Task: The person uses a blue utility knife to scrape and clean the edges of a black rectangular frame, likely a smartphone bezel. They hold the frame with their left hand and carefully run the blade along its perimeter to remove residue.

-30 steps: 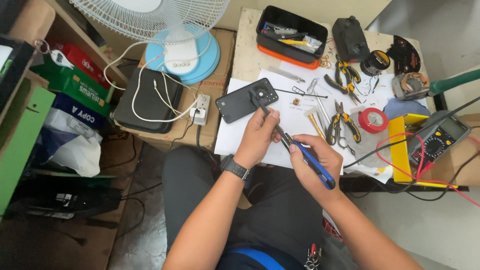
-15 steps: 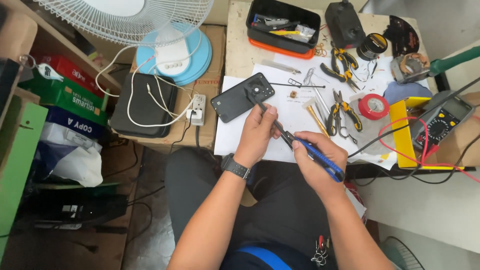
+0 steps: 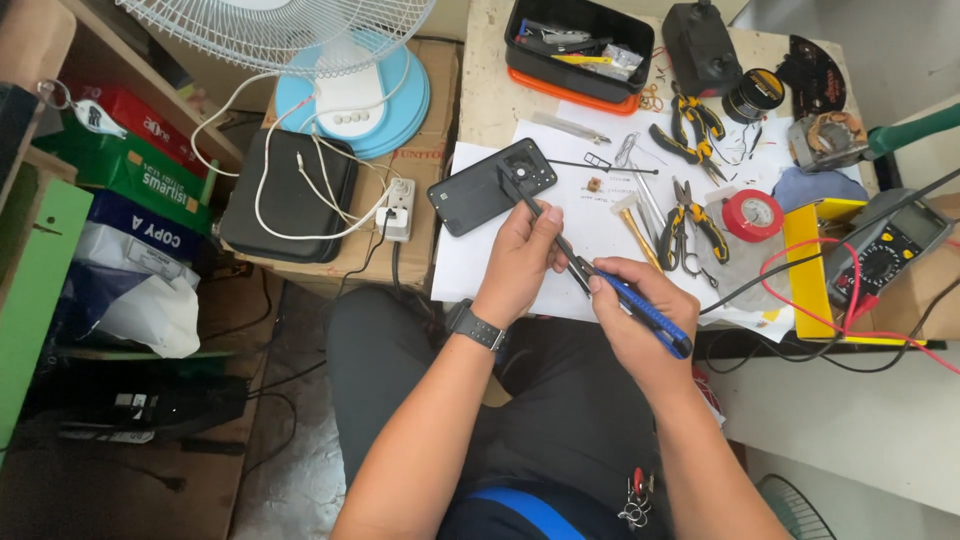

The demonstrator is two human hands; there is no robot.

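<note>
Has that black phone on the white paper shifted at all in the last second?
No. The black phone lies at the same top left corner of the white paper, same tilt; only the head camera moved.

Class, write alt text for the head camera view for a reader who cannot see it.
A seated person's right hand holds a blue-handled screwdriver, its tip at a black phone lying on white paper; the left hand steadies the shaft. Pliers, red tape and a meter lie nearby.
</note>
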